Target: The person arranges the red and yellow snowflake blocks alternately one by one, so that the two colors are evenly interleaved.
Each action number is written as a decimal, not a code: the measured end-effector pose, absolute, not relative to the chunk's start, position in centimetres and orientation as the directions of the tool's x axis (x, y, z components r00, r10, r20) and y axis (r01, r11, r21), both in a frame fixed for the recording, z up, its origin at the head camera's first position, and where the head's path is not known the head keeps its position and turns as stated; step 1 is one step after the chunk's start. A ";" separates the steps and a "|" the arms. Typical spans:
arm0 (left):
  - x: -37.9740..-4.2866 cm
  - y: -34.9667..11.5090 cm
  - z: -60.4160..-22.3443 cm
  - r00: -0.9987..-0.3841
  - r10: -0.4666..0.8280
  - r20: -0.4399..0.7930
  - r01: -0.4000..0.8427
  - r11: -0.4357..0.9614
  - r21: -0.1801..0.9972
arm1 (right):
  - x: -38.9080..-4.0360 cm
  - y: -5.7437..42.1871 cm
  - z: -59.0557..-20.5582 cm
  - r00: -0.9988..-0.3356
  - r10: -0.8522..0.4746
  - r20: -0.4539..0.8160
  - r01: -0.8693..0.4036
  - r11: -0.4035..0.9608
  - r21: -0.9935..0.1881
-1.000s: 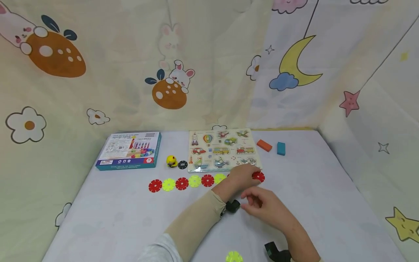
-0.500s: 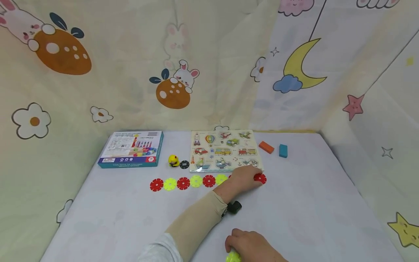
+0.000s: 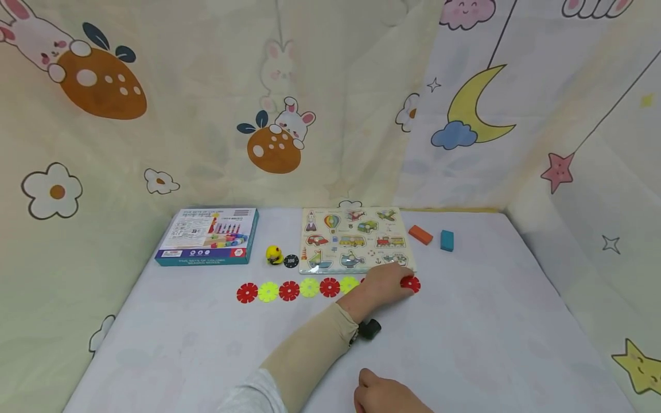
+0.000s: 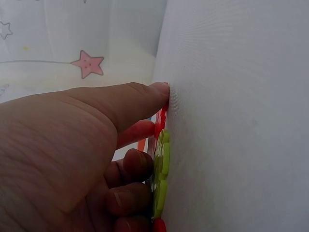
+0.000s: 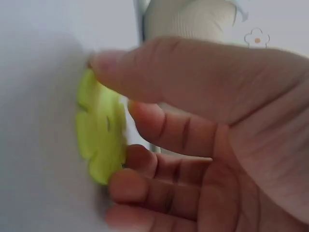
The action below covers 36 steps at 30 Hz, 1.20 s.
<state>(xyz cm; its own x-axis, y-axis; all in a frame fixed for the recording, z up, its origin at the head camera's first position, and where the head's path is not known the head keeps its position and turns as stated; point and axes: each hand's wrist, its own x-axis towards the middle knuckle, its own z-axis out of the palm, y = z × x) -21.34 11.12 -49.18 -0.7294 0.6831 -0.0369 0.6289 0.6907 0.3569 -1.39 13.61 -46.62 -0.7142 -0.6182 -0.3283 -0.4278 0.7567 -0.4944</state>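
Observation:
A row of red and yellow-green snowflake discs (image 3: 309,287) lies flat along the middle of the table, colours alternating. At its right end, my left hand (image 3: 379,287) holds a red snowflake disc (image 3: 411,284) between thumb and finger, down on the cloth. Part of the row is hidden under that hand; the left wrist view shows a yellow-green disc (image 4: 163,164) right beside its curled fingers. Near the front edge, my right hand (image 3: 386,396) pinches a loose yellow-green snowflake disc (image 5: 101,130), its thumb on one edge and fingers behind. In the head view this disc is almost entirely covered.
Behind the row lies a vehicle picture puzzle board (image 3: 356,240). Left of it are a black chip (image 3: 291,261), a yellow toy duck (image 3: 274,254) and a boxed set (image 3: 207,236). Orange (image 3: 420,234) and blue (image 3: 447,241) blocks lie to its right. Printed cloth walls enclose the table.
My right hand has come away from beside the left one, down to the front of the table, and taken hold of the loose yellow-green disc. The left hand stays at the red disc.

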 end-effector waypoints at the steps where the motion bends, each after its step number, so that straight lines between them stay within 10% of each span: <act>1: -21.3 11.1 -49.2 -0.729 0.683 -0.037 0.628 0.690 0.360 | -1.3 13.5 -46.6 -0.712 -0.624 -0.323 -0.431 0.751 -0.499; 15: -21.3 11.2 -49.3 -0.737 0.675 -0.031 0.619 0.692 0.372 | -0.9 13.1 -46.6 -0.824 -0.322 -0.465 -0.197 0.934 -0.298; 27: -21.5 11.1 -49.4 -0.734 0.679 -0.024 0.626 0.690 0.362 | -3.5 16.7 -42.2 -0.719 -0.506 -0.476 0.036 0.657 -0.753; 36: -21.6 11.3 -49.5 -0.727 0.685 -0.046 0.623 0.687 0.374 | -9.8 25.1 -37.9 -0.937 -0.219 -0.271 0.072 0.639 -0.766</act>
<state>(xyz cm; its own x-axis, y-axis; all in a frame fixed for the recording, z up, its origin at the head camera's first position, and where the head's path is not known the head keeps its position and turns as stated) -21.65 11.26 -49.54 -0.7273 0.6848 -0.0461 0.6232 0.6870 0.3736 -9.76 25.12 -37.85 -0.9371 -0.2194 -0.2714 0.0722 0.6390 -0.7658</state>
